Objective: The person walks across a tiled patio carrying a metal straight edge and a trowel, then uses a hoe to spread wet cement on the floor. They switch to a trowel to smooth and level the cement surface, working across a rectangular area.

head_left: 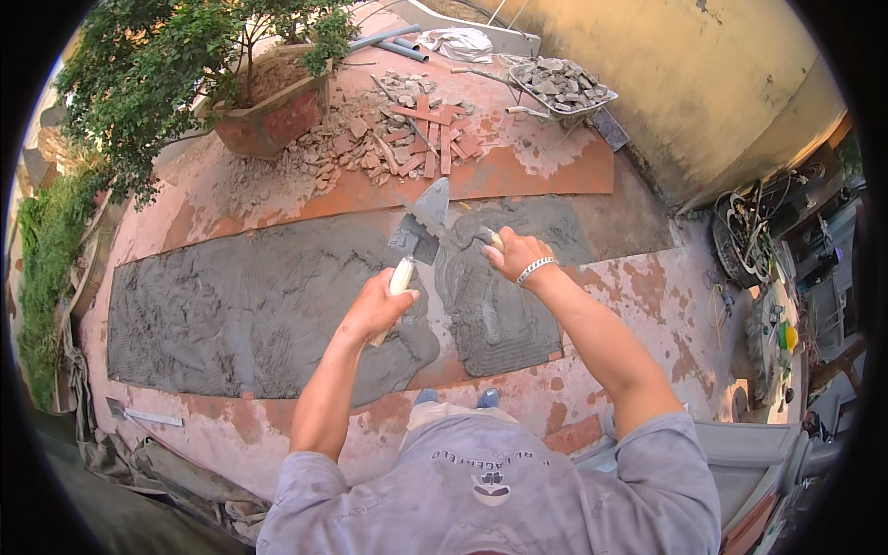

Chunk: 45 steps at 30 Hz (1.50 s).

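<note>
My left hand (377, 303) is closed around the pale handle of a trowel (402, 274). My right hand (520, 254) grips the light handle of a second trowel (494, 239), its bent neck pointing left. The two grey blades (427, 220) overlap in front of my hands, smeared with mortar, so I cannot tell exactly where one ends. Beneath them spreads wet grey mortar (250, 296), a wide rough layer on the left. A smaller patch of mortar (504, 324) lies on the right, with a narrow gap of bare reddish floor between the two.
Broken tiles and rubble (421, 139) are heaped beyond the mortar, beside a planter (268, 125) with a leafy bush. A wheelbarrow (560, 88) full of rubble stands near the yellow wall (703, 83). A flat-bladed tool (148, 416) lies at the lower left. My feet are at the mortar's near edge.
</note>
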Each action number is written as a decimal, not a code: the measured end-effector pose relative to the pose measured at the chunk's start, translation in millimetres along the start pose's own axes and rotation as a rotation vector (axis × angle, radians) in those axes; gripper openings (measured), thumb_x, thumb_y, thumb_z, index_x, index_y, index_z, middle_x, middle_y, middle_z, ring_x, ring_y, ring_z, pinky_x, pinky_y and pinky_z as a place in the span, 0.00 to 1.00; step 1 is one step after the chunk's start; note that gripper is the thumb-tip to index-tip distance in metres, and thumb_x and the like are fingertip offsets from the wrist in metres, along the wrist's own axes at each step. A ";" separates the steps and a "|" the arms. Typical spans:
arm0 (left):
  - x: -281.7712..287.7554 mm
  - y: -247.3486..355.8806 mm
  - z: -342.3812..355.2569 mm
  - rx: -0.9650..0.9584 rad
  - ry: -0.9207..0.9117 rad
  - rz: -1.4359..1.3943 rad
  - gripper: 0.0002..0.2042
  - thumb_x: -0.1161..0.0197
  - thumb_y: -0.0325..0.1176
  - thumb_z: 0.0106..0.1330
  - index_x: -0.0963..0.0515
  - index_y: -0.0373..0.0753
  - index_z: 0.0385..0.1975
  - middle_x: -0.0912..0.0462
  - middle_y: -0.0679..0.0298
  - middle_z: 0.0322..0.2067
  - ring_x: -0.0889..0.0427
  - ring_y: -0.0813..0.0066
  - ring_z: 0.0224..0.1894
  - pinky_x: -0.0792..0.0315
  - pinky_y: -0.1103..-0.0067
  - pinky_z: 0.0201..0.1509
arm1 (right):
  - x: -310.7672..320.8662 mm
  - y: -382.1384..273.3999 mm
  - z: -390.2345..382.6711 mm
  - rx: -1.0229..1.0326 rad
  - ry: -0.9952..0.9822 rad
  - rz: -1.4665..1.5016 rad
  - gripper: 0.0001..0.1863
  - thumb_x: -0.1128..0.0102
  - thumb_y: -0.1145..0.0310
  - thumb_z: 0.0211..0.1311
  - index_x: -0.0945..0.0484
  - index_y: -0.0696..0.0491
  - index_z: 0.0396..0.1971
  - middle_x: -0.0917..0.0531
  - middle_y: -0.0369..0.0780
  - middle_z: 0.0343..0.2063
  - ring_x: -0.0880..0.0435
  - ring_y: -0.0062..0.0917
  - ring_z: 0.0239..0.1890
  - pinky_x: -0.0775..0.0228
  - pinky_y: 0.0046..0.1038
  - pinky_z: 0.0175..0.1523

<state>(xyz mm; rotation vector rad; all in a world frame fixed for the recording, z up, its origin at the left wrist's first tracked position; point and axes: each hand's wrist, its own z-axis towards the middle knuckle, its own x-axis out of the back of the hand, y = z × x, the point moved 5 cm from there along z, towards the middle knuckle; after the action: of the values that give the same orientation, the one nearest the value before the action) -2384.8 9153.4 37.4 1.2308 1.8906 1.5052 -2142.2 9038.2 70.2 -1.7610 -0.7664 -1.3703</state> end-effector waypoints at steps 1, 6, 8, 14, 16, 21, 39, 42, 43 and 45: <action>-3.5 0.2 -2.0 0.006 0.063 0.024 0.15 0.36 0.35 0.61 0.28 0.33 0.42 0.26 0.67 0.23 0.28 0.81 0.19 0.32 0.80 0.22 | 7.5 1.3 -0.2 -0.041 0.130 0.045 0.25 0.51 0.44 0.69 0.29 0.54 0.43 0.15 0.52 0.38 0.16 0.49 0.43 0.25 0.47 0.47; -4.7 -4.6 -0.6 0.040 0.116 0.100 0.15 0.36 0.33 0.62 0.29 0.33 0.43 0.27 0.68 0.23 0.29 0.82 0.18 0.32 0.80 0.21 | -6.3 -7.6 -0.2 0.058 -0.202 -0.123 0.27 0.51 0.42 0.68 0.27 0.55 0.42 0.15 0.53 0.38 0.16 0.48 0.44 0.25 0.46 0.48; -10.2 -4.7 -1.4 -0.017 0.054 0.016 0.14 0.36 0.34 0.61 0.28 0.33 0.41 0.27 0.67 0.23 0.28 0.81 0.19 0.32 0.78 0.20 | 4.6 -5.3 -0.7 -0.012 0.005 0.007 0.27 0.51 0.43 0.68 0.28 0.55 0.43 0.15 0.53 0.38 0.16 0.48 0.44 0.25 0.46 0.49; -12.9 -12.8 2.1 0.044 -0.030 -0.005 0.11 0.35 0.31 0.61 0.29 0.35 0.38 0.27 0.68 0.20 0.29 0.82 0.17 0.34 0.79 0.17 | -9.3 4.8 -12.3 0.100 -0.236 -0.030 0.27 0.51 0.43 0.68 0.28 0.54 0.46 0.15 0.52 0.39 0.15 0.47 0.44 0.24 0.46 0.48; -21.9 -11.8 2.7 0.076 -0.063 0.042 0.10 0.36 0.30 0.61 0.29 0.35 0.37 0.28 0.68 0.19 0.30 0.81 0.15 0.35 0.80 0.16 | 6.8 23.1 -14.5 -0.085 0.061 0.088 0.27 0.51 0.43 0.68 0.27 0.55 0.45 0.15 0.51 0.39 0.15 0.47 0.44 0.24 0.45 0.48; -39.0 3.8 -1.0 -0.015 0.043 0.053 0.08 0.38 0.28 0.62 0.31 0.36 0.34 0.29 0.69 0.18 0.31 0.81 0.14 0.36 0.80 0.16 | -4.0 19.4 -28.3 0.106 -0.178 0.071 0.27 0.51 0.44 0.68 0.27 0.56 0.46 0.15 0.51 0.39 0.15 0.45 0.44 0.24 0.45 0.50; -15.4 2.8 -0.4 -0.265 0.093 0.512 0.15 0.33 0.37 0.61 0.27 0.36 0.41 0.22 0.59 0.24 0.21 0.64 0.24 0.27 0.71 0.28 | 15.3 38.4 -25.5 -0.224 0.039 0.136 0.28 0.51 0.42 0.68 0.27 0.56 0.45 0.16 0.54 0.37 0.17 0.51 0.44 0.25 0.47 0.49; 5.2 -2.2 -4.9 -0.347 0.319 0.810 0.15 0.33 0.38 0.60 0.26 0.39 0.42 0.20 0.56 0.30 0.19 0.53 0.31 0.25 0.67 0.34 | 30.6 44.1 -29.7 -0.248 0.158 0.198 0.27 0.49 0.42 0.67 0.28 0.55 0.43 0.16 0.55 0.35 0.17 0.52 0.41 0.26 0.48 0.45; 11.7 -8.2 -4.2 -0.304 0.326 0.912 0.15 0.32 0.39 0.60 0.26 0.40 0.42 0.20 0.55 0.32 0.19 0.50 0.33 0.24 0.65 0.36 | 31.7 40.0 -33.6 -0.189 0.138 0.206 0.27 0.49 0.42 0.67 0.28 0.55 0.42 0.16 0.55 0.34 0.17 0.52 0.40 0.26 0.48 0.44; 20.8 -11.6 -7.6 -0.384 0.459 1.022 0.14 0.33 0.38 0.60 0.26 0.41 0.41 0.22 0.56 0.33 0.19 0.52 0.33 0.24 0.64 0.35 | 29.9 26.4 -46.0 -0.085 0.080 0.188 0.27 0.49 0.42 0.67 0.28 0.55 0.41 0.16 0.54 0.33 0.16 0.51 0.38 0.25 0.47 0.42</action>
<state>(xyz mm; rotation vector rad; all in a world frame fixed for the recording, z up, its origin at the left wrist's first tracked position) -2405.7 9166.3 33.1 1.8834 1.0444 2.6900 -2136.6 8985.4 100.0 -1.7829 -0.4918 -1.3544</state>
